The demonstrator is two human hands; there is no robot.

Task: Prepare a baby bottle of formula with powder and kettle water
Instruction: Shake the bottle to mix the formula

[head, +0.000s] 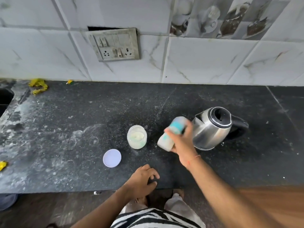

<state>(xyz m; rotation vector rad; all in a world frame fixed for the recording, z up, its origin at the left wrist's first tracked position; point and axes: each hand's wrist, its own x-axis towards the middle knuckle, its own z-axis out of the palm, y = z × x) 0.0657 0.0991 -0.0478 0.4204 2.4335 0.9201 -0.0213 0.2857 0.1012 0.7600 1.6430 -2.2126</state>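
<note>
Near done, I judge: right hand [182,142] grips the capped, blurred teal-banded baby bottle [172,133] of milky liquid tilted, likely shaking; open powder jar [136,139] left of grip still unlidded.

Soft even light; bottle [171,134] motion-blurred, wide-angle edges warped.

Blurred teal-banded bottle [171,134] tilts between open powder jar [136,136] and steel kettle [212,127].
</note>
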